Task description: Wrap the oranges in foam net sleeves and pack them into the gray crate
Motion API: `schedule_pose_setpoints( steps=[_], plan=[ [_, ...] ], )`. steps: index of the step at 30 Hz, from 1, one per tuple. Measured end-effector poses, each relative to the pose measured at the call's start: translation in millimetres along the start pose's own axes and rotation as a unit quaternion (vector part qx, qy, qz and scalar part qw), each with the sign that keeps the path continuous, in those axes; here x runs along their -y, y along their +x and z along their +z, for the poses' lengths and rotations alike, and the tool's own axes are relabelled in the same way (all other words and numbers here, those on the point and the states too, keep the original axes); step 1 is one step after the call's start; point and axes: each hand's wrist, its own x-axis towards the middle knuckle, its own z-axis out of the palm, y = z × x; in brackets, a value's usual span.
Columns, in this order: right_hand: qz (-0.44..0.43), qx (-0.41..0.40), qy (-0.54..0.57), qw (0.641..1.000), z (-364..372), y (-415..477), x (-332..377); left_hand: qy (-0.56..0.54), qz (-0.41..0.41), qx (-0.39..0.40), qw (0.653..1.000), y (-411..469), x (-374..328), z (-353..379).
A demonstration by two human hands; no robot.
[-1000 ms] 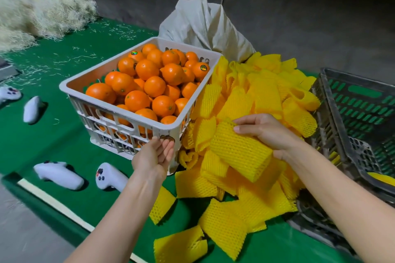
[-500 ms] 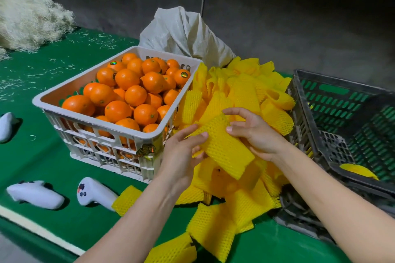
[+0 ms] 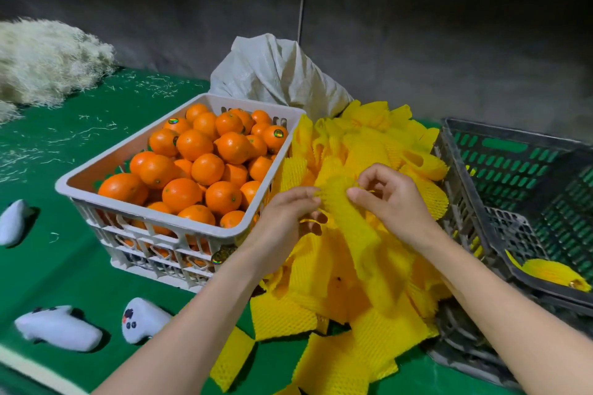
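Note:
A white basket [image 3: 96,176] full of several oranges [image 3: 181,194] stands left of centre on the green table. To its right lies a heap of yellow foam net sleeves [image 3: 362,144]. Both hands hold one yellow sleeve [image 3: 346,218] above the heap: my left hand [image 3: 285,218] pinches its left edge near the top, and my right hand [image 3: 391,199] pinches its right edge. The sleeve hangs down between them. The gray crate [image 3: 513,138] sits at the right with one sleeved orange [image 3: 552,272] inside.
A white sack [image 3: 276,74] stands behind the basket. A pile of pale straw-like fibre [image 3: 41,58] lies at the far left. Three white controllers [image 3: 144,319] [image 3: 57,325] [image 3: 12,221] rest on the green table [image 3: 64,266] near its front edge.
My left hand left the basket's front rim and came over to the sleeve. Both hands now pinch the sleeve's upper end, and it hangs more upright than before.

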Motion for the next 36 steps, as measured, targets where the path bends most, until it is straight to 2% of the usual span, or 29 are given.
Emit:
schedule_pose_setpoints(
  steps=[2, 4, 6, 9, 11, 12, 14, 15, 17, 18, 20, 22, 24, 26, 28, 29, 30, 32, 36],
  plan=[
    [0.070, 0.010, 0.115, 0.991, 3, 9, 2, 0.130, 0.052, 0.038, 0.989, 4, -9, -12],
    [0.128, 0.060, 0.204, 0.969, 9, 17, 3, 0.212, 0.088, 0.027, 0.973, 12, -19, -23],
    [0.130, 0.112, 0.192, 0.966, 19, 25, 4, 0.232, 0.107, 0.020, 0.966, 23, -31, -32],
    [0.115, 0.092, 0.163, 0.976, 35, 42, 4, 0.247, 0.092, 0.035, 0.964, 47, -46, -58],
    [0.110, 0.085, 0.147, 0.979, 42, 53, 3, 0.289, 0.100, -0.007, 0.952, 70, -50, -83],
    [0.109, 0.086, 0.139, 0.980, 44, 57, 1, 0.364, 0.113, -0.062, 0.923, 85, -51, -97],
    [0.131, 0.084, 0.138, 0.978, 44, 64, -2, 0.555, 0.108, -0.134, 0.814, 116, -51, -129],
    [0.145, 0.076, 0.149, 0.975, 44, 66, -5, 0.631, 0.075, -0.131, 0.761, 129, -49, -143],
    [0.170, 0.045, 0.169, 0.970, 40, 70, -11, 0.726, 0.004, -0.089, 0.682, 151, -44, -162],
    [0.183, 0.022, 0.178, 0.966, 37, 71, -12, 0.751, -0.002, -0.068, 0.656, 159, -40, -169],
    [0.205, -0.015, 0.222, 0.953, 31, 71, -12, 0.765, 0.031, -0.055, 0.641, 169, -36, -179],
    [0.210, 0.002, 0.251, 0.945, 27, 68, -12, 0.747, 0.076, -0.064, 0.657, 173, -36, -186],
    [0.210, 0.025, 0.259, 0.942, 26, 67, -11, 0.697, 0.112, -0.075, 0.704, 169, -38, -186],
    [0.212, 0.033, 0.278, 0.936, 28, 67, -11, 0.589, 0.127, -0.064, 0.796, 159, -41, -173],
    [0.213, 0.047, 0.296, 0.930, 30, 68, -9, 0.384, 0.086, -0.015, 0.919, 141, -47, -150],
    [0.215, 0.056, 0.309, 0.925, 32, 68, -7, 0.255, 0.052, 0.029, 0.965, 132, -51, -135],
    [0.214, 0.064, 0.323, 0.920, 33, 68, -7, 0.142, 0.021, 0.069, 0.987, 124, -54, -121],
    [0.213, 0.074, 0.351, 0.909, 34, 65, -3, 0.007, -0.024, 0.112, 0.993, 115, -54, -92],
    [0.189, 0.097, 0.402, 0.891, 31, 53, 4, -0.122, -0.085, 0.118, 0.982, 98, -44, -41]
  ],
)
